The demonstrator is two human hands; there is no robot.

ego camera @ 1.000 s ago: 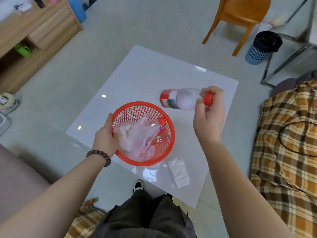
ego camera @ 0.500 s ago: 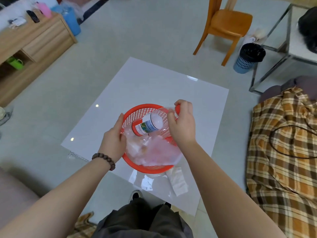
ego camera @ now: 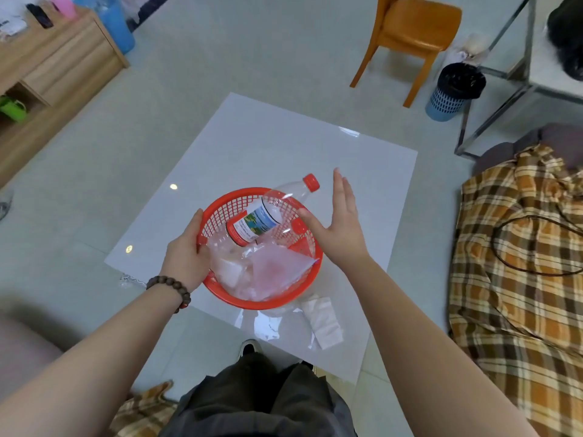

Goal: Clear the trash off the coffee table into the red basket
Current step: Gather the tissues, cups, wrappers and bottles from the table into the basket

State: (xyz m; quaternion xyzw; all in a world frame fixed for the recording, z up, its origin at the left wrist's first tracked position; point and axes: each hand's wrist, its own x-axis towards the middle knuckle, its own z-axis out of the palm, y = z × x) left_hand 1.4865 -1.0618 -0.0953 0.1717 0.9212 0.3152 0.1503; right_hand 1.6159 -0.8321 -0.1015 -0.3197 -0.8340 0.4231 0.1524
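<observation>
Bottle [ego camera: 268, 212] overhangs the basket [ego camera: 217, 203] rim; could roll off. Our right hand [ego camera: 337, 225] is released, our left hand [ego camera: 186, 257] grasps the rim.

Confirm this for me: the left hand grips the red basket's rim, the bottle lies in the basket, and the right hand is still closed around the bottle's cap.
Not quite. In the head view the right hand is open, apart from the bottle. The left hand does grip the red basket, and the bottle lies in it.

bottle [ego camera: 268, 212] in basket [ego camera: 220, 203] | basket on table [ego camera: 284, 146] | tissue [ego camera: 323, 320] before basket
</observation>
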